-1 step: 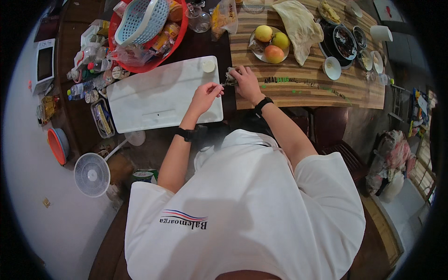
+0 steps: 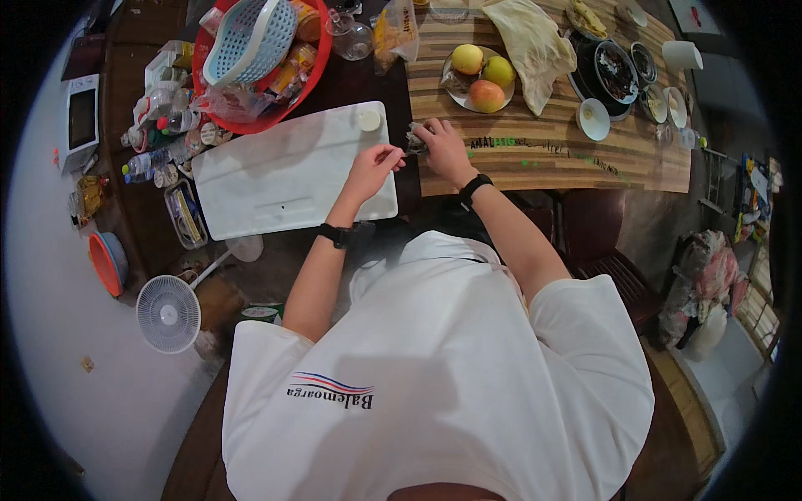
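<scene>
Your right hand [image 2: 443,149] is closed over a crumpled grey bundle [image 2: 414,139], which sits just above the middle of the frame at the left edge of the striped wooden bench [image 2: 652,171]. Most of the bundle is hidden under your fingers, and you can't tell its material from here. Your left hand [image 2: 373,171] has its thumb and fingers pinched on a thin strip [image 2: 408,154] between your two hands; it is too small to tell whether it joins the bundle. You wear a black wristband on each wrist.

Below and behind your left hand lies a white rectangular board [image 2: 284,171] with rounded corners, left of centre in the frame. A small round cream container [image 2: 369,120] stands near its upper right corner.

At the upper centre, a plate [image 2: 458,101] on the striped bench carries three round fruits [image 2: 486,97], two yellow-green and one red-orange. Right of it spreads a cream sheet [image 2: 535,63], then a dark bowl [image 2: 616,71] and a white bowl [image 2: 595,129], with a white cup [image 2: 682,55] at the upper right. At the upper left, a red basin [image 2: 200,58] holds a pale blue perforated basket [image 2: 251,50]; plastic bottles [image 2: 142,164] crowd below it. A white fan [image 2: 169,314] stands at the lower left.
</scene>
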Demonstrator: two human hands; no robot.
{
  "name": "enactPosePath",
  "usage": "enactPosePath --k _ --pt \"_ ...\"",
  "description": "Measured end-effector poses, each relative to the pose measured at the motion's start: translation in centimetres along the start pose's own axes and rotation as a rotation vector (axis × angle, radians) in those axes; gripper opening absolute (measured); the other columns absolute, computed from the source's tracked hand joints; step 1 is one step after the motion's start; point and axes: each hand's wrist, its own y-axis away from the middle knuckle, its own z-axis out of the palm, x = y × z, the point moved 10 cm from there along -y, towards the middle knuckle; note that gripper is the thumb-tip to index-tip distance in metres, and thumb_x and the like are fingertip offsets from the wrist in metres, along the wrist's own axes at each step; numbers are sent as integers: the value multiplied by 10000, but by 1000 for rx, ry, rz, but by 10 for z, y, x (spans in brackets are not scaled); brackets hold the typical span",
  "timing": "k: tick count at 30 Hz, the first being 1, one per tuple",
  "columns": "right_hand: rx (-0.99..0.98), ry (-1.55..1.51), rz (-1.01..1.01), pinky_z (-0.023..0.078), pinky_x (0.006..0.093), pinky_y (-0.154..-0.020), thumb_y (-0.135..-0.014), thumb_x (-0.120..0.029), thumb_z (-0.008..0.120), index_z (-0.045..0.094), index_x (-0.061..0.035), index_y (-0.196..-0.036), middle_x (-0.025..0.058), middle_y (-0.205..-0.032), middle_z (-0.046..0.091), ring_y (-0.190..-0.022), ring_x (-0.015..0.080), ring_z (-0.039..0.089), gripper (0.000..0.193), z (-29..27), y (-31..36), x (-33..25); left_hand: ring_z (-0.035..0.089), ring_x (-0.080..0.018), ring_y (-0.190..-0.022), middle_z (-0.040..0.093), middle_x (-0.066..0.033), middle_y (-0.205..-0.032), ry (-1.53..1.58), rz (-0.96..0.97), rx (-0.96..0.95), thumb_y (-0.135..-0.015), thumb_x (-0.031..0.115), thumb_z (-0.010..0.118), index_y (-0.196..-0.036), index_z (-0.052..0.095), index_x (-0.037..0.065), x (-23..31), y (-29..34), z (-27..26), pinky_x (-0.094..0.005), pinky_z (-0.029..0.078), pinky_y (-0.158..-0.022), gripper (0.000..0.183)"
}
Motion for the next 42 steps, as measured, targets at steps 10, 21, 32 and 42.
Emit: enactPosePath --k 10,21,32,42 --pt "89 -24 247 520 479 -970 -695 11 779 623 -148 -1340 127 -1255 593 -1157 385 580 682 -83 76 118 695 -125 -912 744 -58 -1093 81 -132 -54 -1094 291 607 -1304 639 39 -3 -97 71 -266 549 -802 330" --pt "228 -194 573 503 508 -990 -804 -10 683 577 -54 -1349 182 -1263 625 -1201 448 559 557 -129 146 224 751 -259 -964 711 -211 -1156 238 -296 77 -1106 248 560 -1592 129 133 -16 -173 109 -365 634 -788 660" --pt "241 -274 657 492 498 -995 -796 -5 719 554 -15 -1320 222 -1260 612 -1192 475 573 550 -132 169 231 779 -330 -937 627 -242 -1312 244 -301 114 -1121 131 466 -1581 160 124 -14 -190 118 -396 674 -737 553" --pt "213 -271 654 497 520 -968 -788 -24 754 547 -31 -1315 219 -1258 589 -1175 481 559 566 -126 167 235 759 -316 -978 604 -216 -1338 324 -179 112 -1102 48 441 -1517 235 101 -18 -192 119 -405 672 -794 467"
